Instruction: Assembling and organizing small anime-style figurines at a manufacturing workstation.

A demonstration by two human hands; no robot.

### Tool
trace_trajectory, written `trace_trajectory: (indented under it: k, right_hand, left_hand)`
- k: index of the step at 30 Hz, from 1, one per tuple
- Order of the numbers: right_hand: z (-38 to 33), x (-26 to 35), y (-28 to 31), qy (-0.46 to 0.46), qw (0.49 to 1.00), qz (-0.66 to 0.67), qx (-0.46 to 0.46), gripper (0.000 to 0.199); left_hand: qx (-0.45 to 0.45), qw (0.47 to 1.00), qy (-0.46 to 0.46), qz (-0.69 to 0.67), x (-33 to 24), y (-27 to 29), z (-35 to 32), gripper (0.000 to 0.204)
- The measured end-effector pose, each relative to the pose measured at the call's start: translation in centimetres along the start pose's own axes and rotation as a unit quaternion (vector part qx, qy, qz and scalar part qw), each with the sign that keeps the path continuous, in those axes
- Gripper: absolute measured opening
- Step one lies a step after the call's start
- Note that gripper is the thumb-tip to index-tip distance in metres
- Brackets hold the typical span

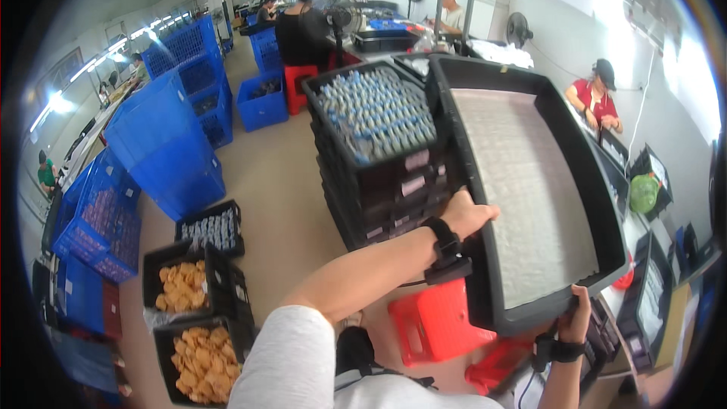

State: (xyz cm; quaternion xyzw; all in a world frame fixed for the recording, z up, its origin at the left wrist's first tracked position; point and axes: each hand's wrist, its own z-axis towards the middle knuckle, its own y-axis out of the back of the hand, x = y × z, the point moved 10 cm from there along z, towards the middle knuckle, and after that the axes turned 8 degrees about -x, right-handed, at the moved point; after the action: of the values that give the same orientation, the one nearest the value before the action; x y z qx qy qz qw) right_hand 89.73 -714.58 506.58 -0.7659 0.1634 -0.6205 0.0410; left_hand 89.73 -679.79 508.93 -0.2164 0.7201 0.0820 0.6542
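A large black plastic tray (618, 254), its bottom lined with a pale sheet, is held tilted in front of me on the right. My left hand (467, 213) grips its left side wall, thumb over the rim. At the near right corner my right hand (577, 316) holds the same tray, its fingers partly hidden beneath the edge. Both wrists wear black straps with small devices. Just left of the tray stands a stack of black trays (379, 195); the top one holds rows of small blue-and-grey parts (376, 113).
Red plastic stools (432, 322) stand below the held tray. Blue crates (163, 136) are piled at the left, beside black crates of orange-tan pieces (204, 363). A bench with trays (650, 295) runs along the right, where a person in red (594, 98) sits. Other people work farther back.
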Motion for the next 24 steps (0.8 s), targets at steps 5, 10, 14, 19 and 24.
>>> trace_trajectory:
  k: [5, 10, 14, 19, 24]
  right_hand:
    - [17.0, -5.0, -71.0, -0.015, 0.999, -0.047, -0.018, 0.014]
    - [33.8, -8.2, -117.4, -0.069, 0.994, -0.083, 0.034, 0.024]
    - [46.5, -11.7, -136.3, -0.190, 0.980, -0.005, 0.060, 0.025]
    - [65.1, -11.7, -148.3, -0.266, 0.957, -0.004, 0.115, 0.030]
    - [84.6, -5.7, -151.2, -0.211, 0.823, -0.182, 0.495, 0.042]
  left_hand:
    - [-0.009, 0.999, 0.040, -0.018, -22.7, 44.6, 51.6, 0.023]
    - [0.006, 0.996, 0.087, 0.032, -35.2, 71.0, 92.4, 0.021]
    - [0.039, 0.988, 0.120, 0.088, -40.7, 77.1, 115.3, 0.024]
    - [0.065, 0.983, 0.037, 0.165, -49.5, 74.3, 137.1, 0.044]
    - [-0.065, 0.988, -0.067, 0.127, -52.2, 61.1, 151.0, 0.073]
